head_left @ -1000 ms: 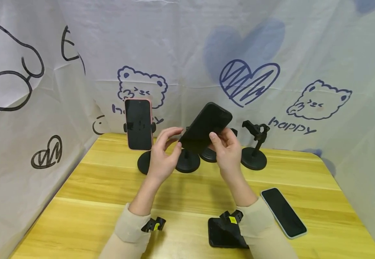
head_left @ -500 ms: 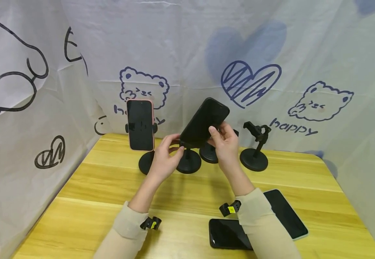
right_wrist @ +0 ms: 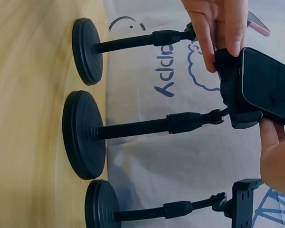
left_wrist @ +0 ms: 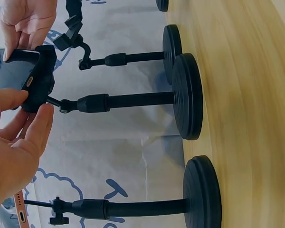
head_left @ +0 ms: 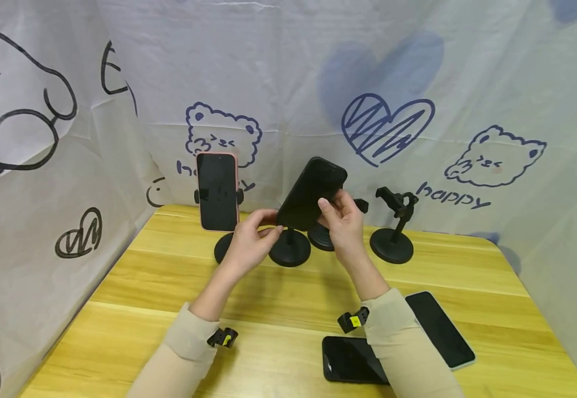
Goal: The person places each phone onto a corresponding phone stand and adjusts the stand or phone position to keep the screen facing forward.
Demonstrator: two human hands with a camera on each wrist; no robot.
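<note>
A black phone [head_left: 313, 190] leans at a slant in front of a black phone stand [head_left: 290, 250] at the back of the table. My right hand [head_left: 345, 224] grips the phone by its right edge, thumb on the screen side. In the right wrist view, the lower end of the phone sits against the stand's clamp [right_wrist: 230, 90]. My left hand [head_left: 253, 240] pinches that clamp between thumb and fingers, right at the phone's lower left corner. The stand's thin pole [left_wrist: 140, 99] and round base show plainly in the left wrist view.
To the left, a pink-cased phone [head_left: 217, 190] is held upright in another stand. Two more stands, a nearer-centre one [head_left: 321, 237] and a right one [head_left: 393, 244], are without phones. A black phone [head_left: 350, 359] and a pale-cased phone [head_left: 440, 329] lie at the front right.
The black phone has shifted slightly left, toward the stand. My left hand has lowered a little and its fingers have closed together at the phone's lower end.
</note>
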